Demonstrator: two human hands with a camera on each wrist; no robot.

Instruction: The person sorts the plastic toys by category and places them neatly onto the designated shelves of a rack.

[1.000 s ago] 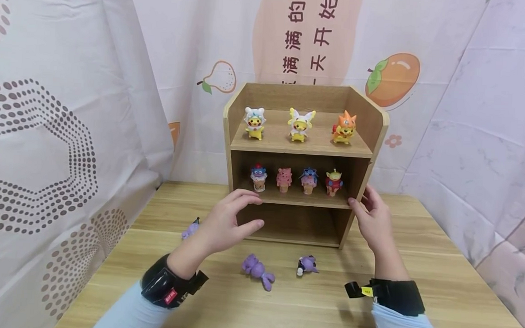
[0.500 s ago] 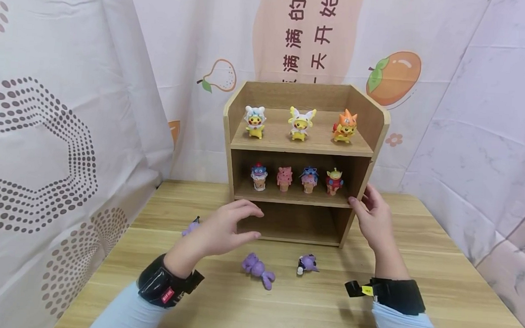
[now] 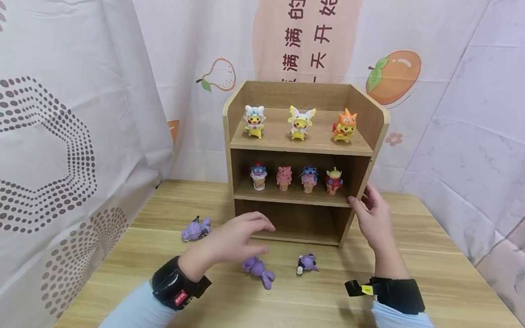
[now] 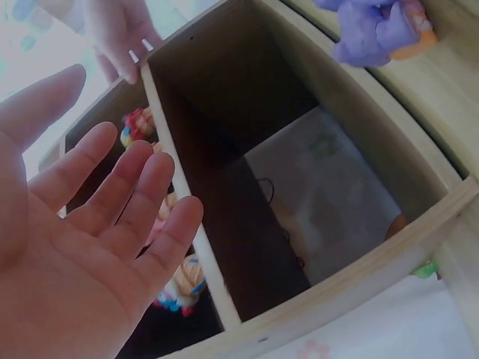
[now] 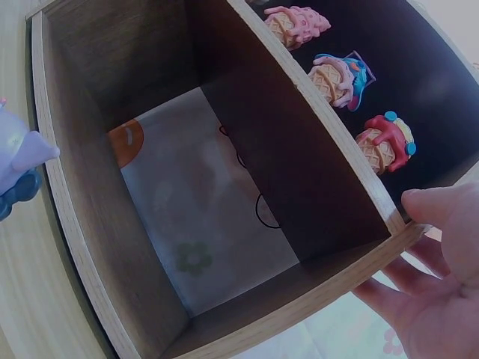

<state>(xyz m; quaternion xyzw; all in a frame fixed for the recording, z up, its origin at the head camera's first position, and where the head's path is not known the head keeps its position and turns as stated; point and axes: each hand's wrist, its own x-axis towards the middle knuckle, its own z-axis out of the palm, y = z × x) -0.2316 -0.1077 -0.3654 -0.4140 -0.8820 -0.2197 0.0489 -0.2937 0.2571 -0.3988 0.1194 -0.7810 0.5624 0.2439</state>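
A small wooden shelf point(image 3: 301, 149) stands on the table. My right hand point(image 3: 373, 219) grips its right side panel, thumb at the front edge and fingers around the outside; the right wrist view shows this hold too. My left hand point(image 3: 234, 239) hovers in front of the bottom compartment, fingers spread and nothing held. Just below it, partly covered by the hand, lies a purple long-limbed figurine point(image 3: 258, 268). A smaller purple-and-black figurine point(image 3: 308, 262) lies to its right. Another purple figurine point(image 3: 195, 230) lies left of the shelf.
On the top board stand yellow figurines in white point(image 3: 254, 123), white-eared point(image 3: 299, 125) and orange point(image 3: 344, 127) hoods. Several ice-cream-cone figurines point(image 3: 284, 178) line the middle board. Printed cloth point(image 3: 198, 27) hangs behind. The wooden table point(image 3: 422, 251) extends right of the shelf.
My left hand has come down from the middle board's front edge, shifting slightly right lately and uncovering more of the left purple figurine. My right hand has kept its hold on the shelf.
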